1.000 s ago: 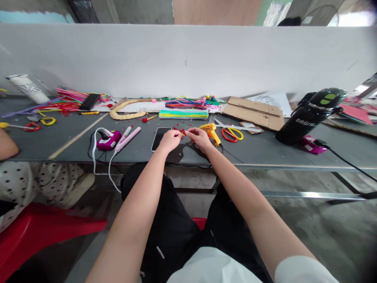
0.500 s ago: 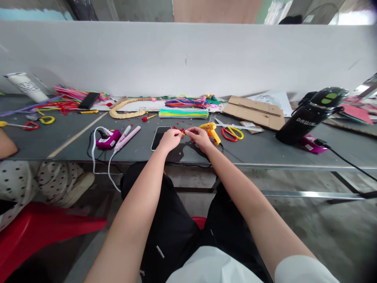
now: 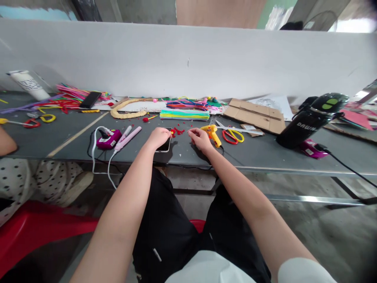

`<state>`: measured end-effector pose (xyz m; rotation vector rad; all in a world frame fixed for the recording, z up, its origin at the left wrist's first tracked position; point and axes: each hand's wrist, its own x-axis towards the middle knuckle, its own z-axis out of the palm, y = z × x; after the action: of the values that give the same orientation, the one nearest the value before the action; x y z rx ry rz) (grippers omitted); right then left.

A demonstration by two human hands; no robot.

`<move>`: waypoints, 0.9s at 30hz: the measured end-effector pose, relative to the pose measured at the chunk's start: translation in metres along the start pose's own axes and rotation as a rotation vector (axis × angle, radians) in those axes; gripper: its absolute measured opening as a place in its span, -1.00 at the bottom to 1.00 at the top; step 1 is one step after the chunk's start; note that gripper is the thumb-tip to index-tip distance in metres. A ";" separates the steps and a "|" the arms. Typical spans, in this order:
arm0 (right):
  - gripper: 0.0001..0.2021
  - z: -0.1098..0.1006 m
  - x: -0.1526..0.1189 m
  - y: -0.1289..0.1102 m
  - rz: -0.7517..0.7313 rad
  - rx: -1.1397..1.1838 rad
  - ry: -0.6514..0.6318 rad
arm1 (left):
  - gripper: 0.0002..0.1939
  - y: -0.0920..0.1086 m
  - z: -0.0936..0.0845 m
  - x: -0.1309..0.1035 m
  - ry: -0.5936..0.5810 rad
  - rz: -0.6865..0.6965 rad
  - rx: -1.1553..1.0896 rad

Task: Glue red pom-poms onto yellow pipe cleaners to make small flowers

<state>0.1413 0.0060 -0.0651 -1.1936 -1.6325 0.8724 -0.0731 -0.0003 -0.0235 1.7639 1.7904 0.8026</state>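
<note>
My left hand (image 3: pixel 159 137) is over a phone (image 3: pixel 163 147) lying on the grey table, its fingers pinched on a small yellow piece (image 3: pixel 172 134). Red scraps (image 3: pixel 178 131) are scattered on the tabletop between my hands. My right hand (image 3: pixel 199 139) is to the right of the scraps with thumb and fingertips together; anything between them is too small to make out. Just beyond it lies a yellow hot glue gun (image 3: pixel 214 134), with red- and yellow-handled scissors (image 3: pixel 232 135) on its right.
Bundled pipe cleaners (image 3: pixel 185 114) lie at the back, near a curved beige piece (image 3: pixel 118 112) and cardboard (image 3: pixel 255 116). A pink hair straightener (image 3: pixel 128 139) and a purple power adapter (image 3: pixel 108 139) are at left. A black bottle (image 3: pixel 309 122) stands right. Another person's arm (image 3: pixel 6 142) shows far left.
My hands have moved apart. The left one went left over the phone with the small yellow piece, while the right one stayed nearly in place. More red scraps show between them.
</note>
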 end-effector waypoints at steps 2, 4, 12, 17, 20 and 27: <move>-0.84 0.000 0.007 -0.005 -0.025 -0.125 -0.026 | -0.77 -0.004 -0.005 0.000 0.012 -0.041 -0.021; -0.85 0.004 0.016 -0.011 -0.045 -0.249 -0.068 | -0.75 -0.006 -0.005 -0.001 0.018 -0.065 -0.040; -0.87 0.034 0.048 -0.018 -0.006 -0.580 -0.197 | -0.77 -0.009 -0.002 -0.002 0.016 -0.074 -0.093; -0.91 0.040 0.056 -0.013 0.017 -0.624 -0.226 | -0.79 -0.009 -0.002 -0.001 0.019 -0.072 -0.123; -0.90 0.043 0.058 -0.012 0.018 -0.586 -0.221 | -0.79 -0.009 -0.001 0.000 0.019 -0.078 -0.145; -0.80 0.038 0.035 -0.004 -0.034 -0.269 -0.166 | -0.79 -0.008 0.001 -0.001 0.001 -0.082 -0.235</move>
<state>0.0999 0.0376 -0.0653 -1.2991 -1.9466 0.7642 -0.0783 -0.0007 -0.0296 1.5302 1.6807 0.9380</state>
